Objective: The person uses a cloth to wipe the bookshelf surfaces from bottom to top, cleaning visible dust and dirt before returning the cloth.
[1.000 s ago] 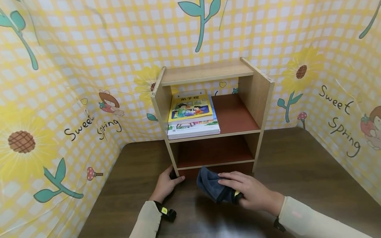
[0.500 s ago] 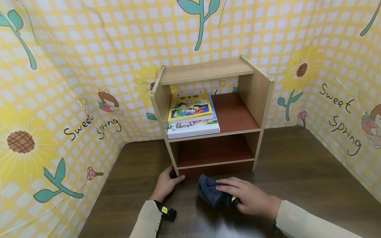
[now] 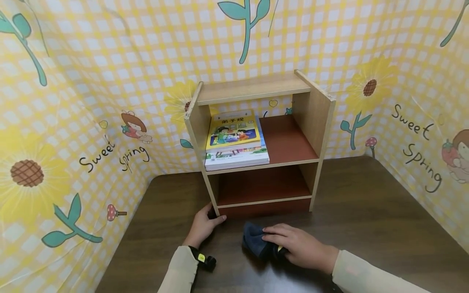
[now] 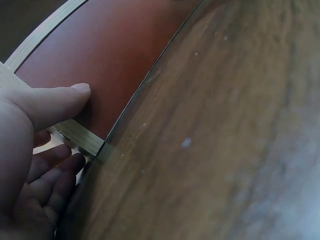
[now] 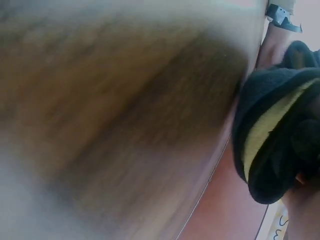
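A small wooden shelf unit [image 3: 256,167] stands on the dark table. My left hand [image 3: 202,226] holds the lower front corner of its left side panel. In the left wrist view the thumb [image 4: 60,102] lies across the panel's edge towards the red board [image 4: 107,55], with curled fingers on the outer side. My right hand [image 3: 302,246] grips a bunched dark blue cloth [image 3: 253,240] in front of the shelf, low over the table. The right wrist view shows the cloth [image 5: 280,120] folded, with a yellow strip along it.
A stack of books [image 3: 236,140], a yellow one on top, lies on the left of the shelf's upper compartment. Checked yellow fabric [image 3: 110,81] with sunflowers hangs behind and at both sides of the table [image 3: 366,211].
My right hand has moved with the cloth towards me and slightly left, away from the shelf's base. The left hand has stayed at the shelf's corner.
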Available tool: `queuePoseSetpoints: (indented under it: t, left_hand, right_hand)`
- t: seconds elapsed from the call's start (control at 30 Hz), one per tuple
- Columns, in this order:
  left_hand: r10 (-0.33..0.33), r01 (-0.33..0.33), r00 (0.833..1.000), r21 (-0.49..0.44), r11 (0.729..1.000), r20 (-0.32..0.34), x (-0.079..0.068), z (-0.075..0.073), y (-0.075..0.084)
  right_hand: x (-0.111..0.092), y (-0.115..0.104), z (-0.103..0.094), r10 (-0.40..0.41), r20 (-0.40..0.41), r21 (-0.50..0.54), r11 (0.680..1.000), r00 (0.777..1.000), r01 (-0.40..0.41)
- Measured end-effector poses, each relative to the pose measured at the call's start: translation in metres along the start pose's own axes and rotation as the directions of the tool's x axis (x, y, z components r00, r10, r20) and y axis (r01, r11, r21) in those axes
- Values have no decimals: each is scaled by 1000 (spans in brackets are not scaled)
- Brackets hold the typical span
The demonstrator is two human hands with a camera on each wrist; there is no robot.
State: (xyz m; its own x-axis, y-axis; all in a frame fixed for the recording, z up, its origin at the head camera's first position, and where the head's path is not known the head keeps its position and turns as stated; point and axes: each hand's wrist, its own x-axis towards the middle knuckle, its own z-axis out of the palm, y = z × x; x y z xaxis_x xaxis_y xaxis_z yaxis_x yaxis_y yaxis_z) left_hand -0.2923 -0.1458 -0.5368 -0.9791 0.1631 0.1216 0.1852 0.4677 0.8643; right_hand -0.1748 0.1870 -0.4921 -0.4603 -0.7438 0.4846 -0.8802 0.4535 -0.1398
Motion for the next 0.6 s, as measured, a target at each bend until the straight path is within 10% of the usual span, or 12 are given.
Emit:
queuePoseSetpoints:
  t: [0.6]
  left_hand:
    - [88, -88, 996, 21, 996, 24, -27, -21, 21]
  right_hand:
    - [-9, -9, -16, 132, 174, -11, 991, 976, -132]
